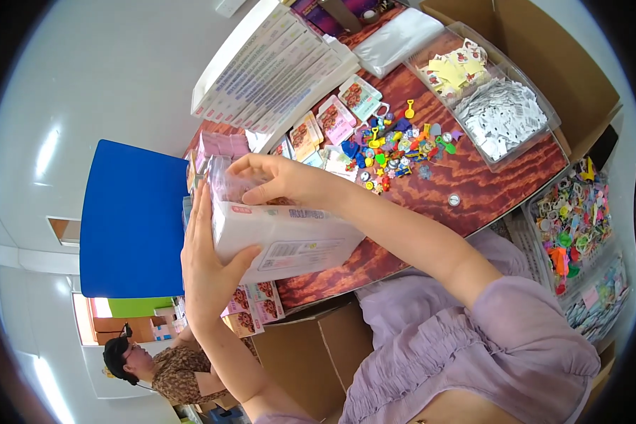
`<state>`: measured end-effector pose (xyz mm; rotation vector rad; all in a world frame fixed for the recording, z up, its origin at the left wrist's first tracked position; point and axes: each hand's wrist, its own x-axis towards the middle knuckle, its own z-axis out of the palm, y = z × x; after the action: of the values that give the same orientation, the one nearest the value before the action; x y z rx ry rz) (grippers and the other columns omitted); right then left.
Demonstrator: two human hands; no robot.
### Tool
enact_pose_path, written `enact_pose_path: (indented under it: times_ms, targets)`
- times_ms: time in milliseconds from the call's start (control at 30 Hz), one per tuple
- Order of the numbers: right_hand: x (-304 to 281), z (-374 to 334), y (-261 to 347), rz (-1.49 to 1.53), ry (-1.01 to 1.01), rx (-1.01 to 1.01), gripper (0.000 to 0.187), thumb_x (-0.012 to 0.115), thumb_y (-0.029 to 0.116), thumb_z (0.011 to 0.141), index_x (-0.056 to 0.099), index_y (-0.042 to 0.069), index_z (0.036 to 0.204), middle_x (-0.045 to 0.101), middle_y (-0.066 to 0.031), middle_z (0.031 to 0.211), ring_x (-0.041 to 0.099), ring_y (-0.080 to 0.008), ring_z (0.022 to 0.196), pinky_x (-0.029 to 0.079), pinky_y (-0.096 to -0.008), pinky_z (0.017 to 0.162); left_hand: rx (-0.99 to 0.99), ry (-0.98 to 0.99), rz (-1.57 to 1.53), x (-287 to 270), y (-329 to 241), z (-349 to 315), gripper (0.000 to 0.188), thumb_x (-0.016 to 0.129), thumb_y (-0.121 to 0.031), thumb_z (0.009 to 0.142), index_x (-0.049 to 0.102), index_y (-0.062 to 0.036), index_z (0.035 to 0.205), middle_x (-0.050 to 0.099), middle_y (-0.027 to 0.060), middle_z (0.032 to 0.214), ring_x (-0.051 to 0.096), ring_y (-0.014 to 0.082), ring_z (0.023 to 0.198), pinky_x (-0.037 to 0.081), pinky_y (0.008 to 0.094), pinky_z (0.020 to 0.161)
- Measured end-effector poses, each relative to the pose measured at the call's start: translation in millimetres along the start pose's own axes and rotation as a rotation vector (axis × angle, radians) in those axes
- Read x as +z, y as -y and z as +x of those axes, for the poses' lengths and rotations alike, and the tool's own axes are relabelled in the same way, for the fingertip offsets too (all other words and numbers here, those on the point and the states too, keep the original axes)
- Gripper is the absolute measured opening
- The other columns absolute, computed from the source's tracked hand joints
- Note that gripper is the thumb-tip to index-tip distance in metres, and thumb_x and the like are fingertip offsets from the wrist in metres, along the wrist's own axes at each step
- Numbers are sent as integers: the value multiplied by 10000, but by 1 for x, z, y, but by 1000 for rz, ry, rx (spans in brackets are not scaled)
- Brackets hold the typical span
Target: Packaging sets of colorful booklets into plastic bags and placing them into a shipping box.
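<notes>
A white cardboard box (290, 244) with printed sides is tilted over the table's near left part. My left hand (208, 265) grips its left side, thumb across the front face and fingers up along the edge. At the box's open top, my right hand (279, 180) has its fingers curled over clear plastic wrapping (222, 177) with pinkish contents. How much of it the fingers hold is partly hidden. Behind the box lie several printed card packs (336, 116) and a heap of small colourful plastic charms (396, 148).
White printed boxes (275, 67) stand in a row at the back. A clear divided tray (505, 116) holds paper slips, beside clear plastic bags (399, 42). Colourful trinkets fill a bin (572, 219) at right. A blue panel (131, 219) and another person (180, 371) are at left.
</notes>
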<state>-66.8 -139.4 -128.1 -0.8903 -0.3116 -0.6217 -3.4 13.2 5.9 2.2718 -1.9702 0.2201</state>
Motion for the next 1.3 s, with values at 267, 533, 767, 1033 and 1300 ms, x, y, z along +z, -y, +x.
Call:
enact_pose_path:
  times_ms: [267, 533, 767, 1033, 1300]
  targets:
    - [-14, 19, -16, 228, 117, 146, 377, 612, 106, 880, 516, 8, 1231, 575, -81, 1109, 568, -129, 980, 456, -262, 864, -150, 49, -139, -2, 3, -1, 942, 768, -49, 604, 328, -22, 1436, 374, 176, 1469, 413, 324, 1326, 372, 388, 1053]
    - [-34, -9, -14, -54, -371, -140, 198, 550, 103, 912, 629, -3, 1059, 643, -58, 989, 579, -130, 1000, 442, -281, 914, -80, -102, -294, -5, 9, -7, 871, 709, -148, 694, 308, -33, 1459, 360, 173, 1481, 378, 321, 1346, 318, 431, 1087]
    - [15, -29, 50, -902, -459, -500, 152, 553, 69, 893, 634, 12, 1009, 642, -65, 1009, 573, -172, 940, 434, -285, 834, -326, -1171, -367, 4, 13, -86, 496, 345, -255, 992, 357, 35, 1394, 451, 247, 1372, 443, 359, 1282, 339, 473, 1085]
    - [120, 0, 56, -1637, 126, -679, 244, 643, 159, 826, 622, 40, 1038, 642, -120, 1081, 553, -313, 1116, 367, -462, 1024, -268, -955, -1705, 123, 52, -90, 524, 561, -34, 884, 372, 46, 1366, 495, 175, 1319, 465, 217, 1245, 385, 360, 1028]
    - [115, 46, 51, -1810, 421, -153, 266, 564, 181, 886, 637, -26, 1036, 639, -135, 1096, 566, -275, 1095, 414, -384, 958, -96, -785, -1882, 130, 68, -46, 547, 629, -125, 881, 419, 16, 1366, 554, 95, 1257, 533, 145, 1126, 426, 291, 954]
